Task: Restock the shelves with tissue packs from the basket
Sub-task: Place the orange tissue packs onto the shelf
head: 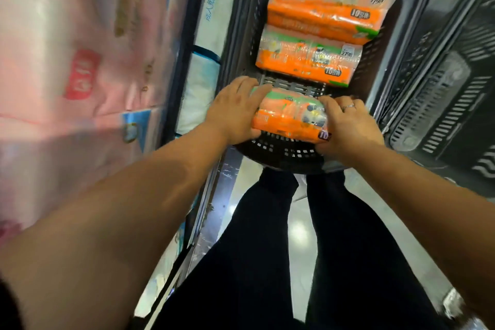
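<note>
Shelves packed with pink and white wrapped goods are running along the left, blurred. A dark slotted basket is sitting on the floor just beside them, in front of the person's black trouser legs. Two orange tissue packs are lying flat inside it, the far pack overlapping the middle pack. Both hands are gripping the near pack at the basket's front end: the left hand is curling its fingers over the left end, the right hand is clamping the right end, a ring showing.
</note>
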### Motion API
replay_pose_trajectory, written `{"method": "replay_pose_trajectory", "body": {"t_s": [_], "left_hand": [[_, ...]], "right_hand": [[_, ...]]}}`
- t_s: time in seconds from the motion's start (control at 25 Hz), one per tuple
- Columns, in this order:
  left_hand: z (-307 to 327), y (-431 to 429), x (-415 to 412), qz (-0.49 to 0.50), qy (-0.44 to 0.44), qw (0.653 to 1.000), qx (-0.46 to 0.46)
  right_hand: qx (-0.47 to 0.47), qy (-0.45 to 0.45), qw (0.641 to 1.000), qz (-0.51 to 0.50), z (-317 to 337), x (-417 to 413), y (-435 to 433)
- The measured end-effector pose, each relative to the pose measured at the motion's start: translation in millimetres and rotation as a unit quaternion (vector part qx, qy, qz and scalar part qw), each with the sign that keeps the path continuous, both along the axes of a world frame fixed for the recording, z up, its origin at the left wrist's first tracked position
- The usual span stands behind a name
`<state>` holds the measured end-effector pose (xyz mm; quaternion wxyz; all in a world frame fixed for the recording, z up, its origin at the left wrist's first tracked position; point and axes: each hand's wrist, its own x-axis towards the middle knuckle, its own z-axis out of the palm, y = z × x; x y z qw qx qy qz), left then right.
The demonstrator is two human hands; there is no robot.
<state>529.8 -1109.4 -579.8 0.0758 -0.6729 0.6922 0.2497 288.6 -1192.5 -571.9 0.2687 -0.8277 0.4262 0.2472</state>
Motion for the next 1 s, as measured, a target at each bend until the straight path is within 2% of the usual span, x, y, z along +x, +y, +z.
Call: {"method": "replay_pose_trajectory", "body": {"t_s": [0.08, 0.2, 0.36, 0.44, 0.56, 0.76, 0.88, 1.0], "left_hand": [[45, 5, 5, 0.025, 0.037, 0.999, -0.017], [111, 12, 11, 0.099, 0.119, 0.988, 0.011], [179, 24, 11, 0.188, 0.238, 0.953, -0.010], [214, 31, 3, 0.244, 0.281, 0.927, -0.041], [255, 43, -11, 0.317, 0.315, 0.889, -0.100], [318, 71, -43, 0.428, 0.336, 0.825, -0.153], [349, 91, -59, 0.512, 0.363, 0.761, -0.166], [372, 115, -69, 0.578, 0.394, 0.688, -0.191]], "right_hand": [[0.023, -0.022, 0.999, -0.008, 44, -4, -7], [0.051, -0.050, 0.997, 0.007, 111, -10, -24], [0.106, -0.092, 0.990, 0.024, 190, -9, -47], [0.145, -0.135, 0.980, 0.032, 227, -10, -57], [0.199, -0.150, 0.968, 0.028, 268, -13, -69], [0.156, -0.229, 0.956, 0.096, 306, -16, -72], [0.132, -0.299, 0.945, 0.000, 321, -26, -58], [0.194, -0.369, 0.906, -0.080, 322, -39, -30]]}}
